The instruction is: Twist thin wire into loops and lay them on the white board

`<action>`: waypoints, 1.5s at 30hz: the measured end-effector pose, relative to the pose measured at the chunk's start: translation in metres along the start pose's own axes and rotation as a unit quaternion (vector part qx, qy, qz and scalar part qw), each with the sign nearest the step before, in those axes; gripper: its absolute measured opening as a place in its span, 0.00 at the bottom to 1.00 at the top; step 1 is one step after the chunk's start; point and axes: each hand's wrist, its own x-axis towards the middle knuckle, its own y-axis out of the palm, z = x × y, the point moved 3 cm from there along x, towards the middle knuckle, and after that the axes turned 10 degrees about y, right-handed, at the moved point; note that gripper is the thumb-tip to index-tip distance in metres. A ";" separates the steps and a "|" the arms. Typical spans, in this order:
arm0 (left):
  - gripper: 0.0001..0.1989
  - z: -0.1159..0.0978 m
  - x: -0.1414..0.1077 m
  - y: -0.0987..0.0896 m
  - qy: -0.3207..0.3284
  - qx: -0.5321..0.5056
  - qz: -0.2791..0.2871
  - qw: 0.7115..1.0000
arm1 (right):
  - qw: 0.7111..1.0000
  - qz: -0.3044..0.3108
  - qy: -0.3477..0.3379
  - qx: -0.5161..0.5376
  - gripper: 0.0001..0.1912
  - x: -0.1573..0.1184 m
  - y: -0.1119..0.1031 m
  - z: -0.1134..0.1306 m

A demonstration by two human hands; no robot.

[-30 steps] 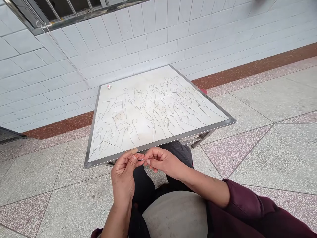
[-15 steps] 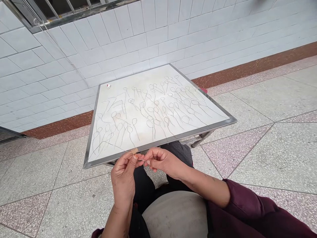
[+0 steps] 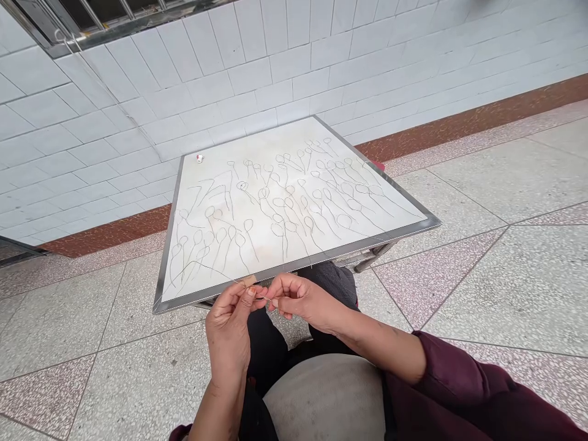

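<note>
Thin wire (image 3: 263, 297) pinched in both hands' (image 3: 229, 324) nearly closed grip, long axis running left to right

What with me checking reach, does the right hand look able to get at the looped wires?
Probably yes: nothing visible blocks the right hand from the looped wires, though its grip holds a thin strand.

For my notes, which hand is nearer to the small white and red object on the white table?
Left: the left hand is across the table from the object, the right hand likewise but farther right.
</note>
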 end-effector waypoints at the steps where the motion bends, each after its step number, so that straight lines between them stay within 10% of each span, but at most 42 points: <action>1: 0.11 0.000 0.000 0.000 -0.001 -0.001 -0.001 1.000 | 1.000 -0.002 -0.001 -0.002 0.05 0.001 0.000 -0.001; 45: 0.10 -0.005 0.003 0.005 0.028 -0.029 -0.033 0.999 | 0.987 -0.085 -0.110 -0.079 0.02 -0.001 0.004 0.001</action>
